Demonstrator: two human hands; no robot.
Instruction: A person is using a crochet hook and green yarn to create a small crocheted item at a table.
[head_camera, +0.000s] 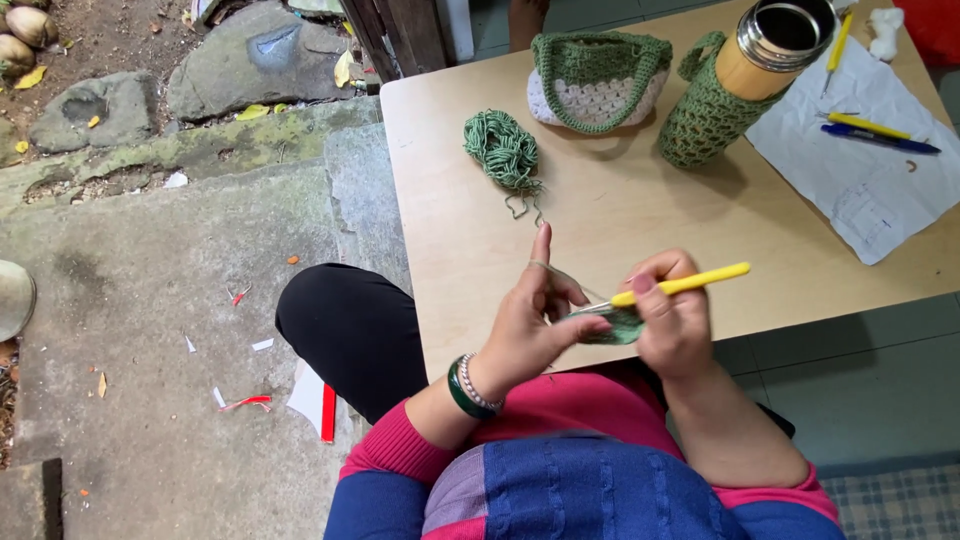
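Note:
My right hand (672, 322) grips a crochet hook with a yellow handle (683, 285), its metal tip pointing left into a small green crocheted piece (618, 326). My left hand (535, 318) pinches that piece between thumb and fingers, with the index finger raised and green yarn looped over it. The yarn runs up the light wooden table (640, 210) to a loose green yarn skein (502, 150).
At the table's far side stand a green and white crocheted bag (597, 80) and a metal flask in a green crocheted sleeve (735, 85). A white paper (870, 160) with yellow and blue pens lies at the right. Concrete ground and rocks are at the left.

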